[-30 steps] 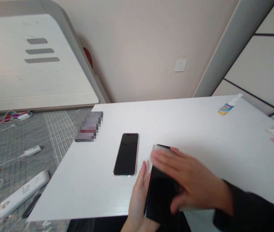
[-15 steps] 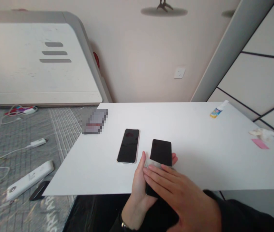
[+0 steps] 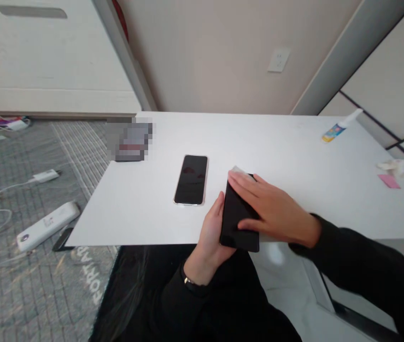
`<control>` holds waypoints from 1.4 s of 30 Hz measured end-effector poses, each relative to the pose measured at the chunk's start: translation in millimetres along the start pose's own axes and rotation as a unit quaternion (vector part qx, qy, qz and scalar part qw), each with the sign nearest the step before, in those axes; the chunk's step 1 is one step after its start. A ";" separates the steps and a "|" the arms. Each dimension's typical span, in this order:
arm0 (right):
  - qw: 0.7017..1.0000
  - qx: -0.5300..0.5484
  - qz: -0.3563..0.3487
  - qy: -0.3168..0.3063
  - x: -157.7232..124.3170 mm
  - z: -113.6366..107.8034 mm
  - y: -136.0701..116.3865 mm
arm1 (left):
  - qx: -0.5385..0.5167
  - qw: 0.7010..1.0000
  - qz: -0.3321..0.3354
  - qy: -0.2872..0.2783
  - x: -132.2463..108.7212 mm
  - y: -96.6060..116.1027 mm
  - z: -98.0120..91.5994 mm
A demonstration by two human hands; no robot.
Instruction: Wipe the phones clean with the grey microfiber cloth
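A black phone [image 3: 238, 223] lies screen up in my left hand [image 3: 212, 235], whose thumb runs along the phone's left edge near the table's front edge. My right hand [image 3: 271, 206] lies over the upper part of the phone, fingers together, pressing a thin whitish wipe [image 3: 238, 169] on the screen; only the wipe's edge shows past the fingertips. The right thumb rests across the middle of the screen. Left of my hands, a second phone [image 3: 191, 180] with a clear case rests flat on the white table [image 3: 145, 204].
A glue-like bottle [image 3: 341, 126] lies at the back right. Crumpled tissue [image 3: 398, 167] and a pink piece [image 3: 389, 181] are at the right edge. A pixelated item [image 3: 133, 141] sits at the back left. A white device [image 3: 48, 226] and cables lie on the grey fabric.
My right hand has slid with the wipe from the phone's middle to its top end, uncovering the lower screen. The camera view has tilted downward.
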State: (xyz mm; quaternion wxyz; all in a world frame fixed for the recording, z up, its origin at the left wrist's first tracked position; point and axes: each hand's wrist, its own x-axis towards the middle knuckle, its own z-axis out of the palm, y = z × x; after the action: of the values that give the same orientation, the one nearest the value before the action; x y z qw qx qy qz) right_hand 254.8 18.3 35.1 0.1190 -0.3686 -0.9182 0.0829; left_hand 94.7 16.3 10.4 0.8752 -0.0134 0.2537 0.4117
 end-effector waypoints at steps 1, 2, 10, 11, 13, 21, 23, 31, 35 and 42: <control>1.000 -0.003 0.015 0.009 2.0 -0.3 1.0 | 0.000 1.000 -0.002 0.006 0.1 0.4 -0.1; 1.000 0.002 0.012 0.015 2.0 0.2 -1.5 | 0.000 1.000 -0.006 0.009 -0.2 0.6 0.4; 0.977 0.061 -0.204 -0.002 -45.7 -3.7 -23.2 | -0.014 1.000 0.007 -0.004 -9.0 -0.8 8.9; 0.972 0.079 -0.218 -0.027 -52.4 -10.2 -12.5 | -0.013 1.000 0.009 -0.004 -9.2 -1.0 8.1; 0.978 0.091 -0.182 -0.050 -66.7 -27.9 16.9 | -0.013 1.000 0.006 -0.001 -9.0 -1.0 5.2; 0.977 0.023 0.153 0.147 -74.8 -65.8 84.3 | 0.003 0.999 -0.009 -0.043 -14.0 -0.1 7.2; 0.959 0.141 0.192 0.155 -57.9 -48.3 63.6 | 0.031 0.999 -0.007 -0.035 -17.5 -5.2 12.1; 0.730 0.614 0.298 0.036 10.6 2.1 37.8 | 0.276 0.948 0.156 0.019 -30.8 -8.3 3.6; 0.713 0.626 0.295 0.107 37.3 -4.5 68.5 | 0.509 0.813 0.260 0.109 -51.5 27.6 -10.2; 0.708 0.611 0.339 0.108 65.0 11.3 89.1 | 0.797 0.367 0.398 0.268 -27.9 60.5 -40.0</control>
State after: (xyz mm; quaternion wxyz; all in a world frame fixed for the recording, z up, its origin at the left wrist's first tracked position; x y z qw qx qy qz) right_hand 264.8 126.6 13.1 0.3808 -0.5081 -0.4614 0.6197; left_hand 18.5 27.0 -0.6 0.1004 0.6828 0.6614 0.2936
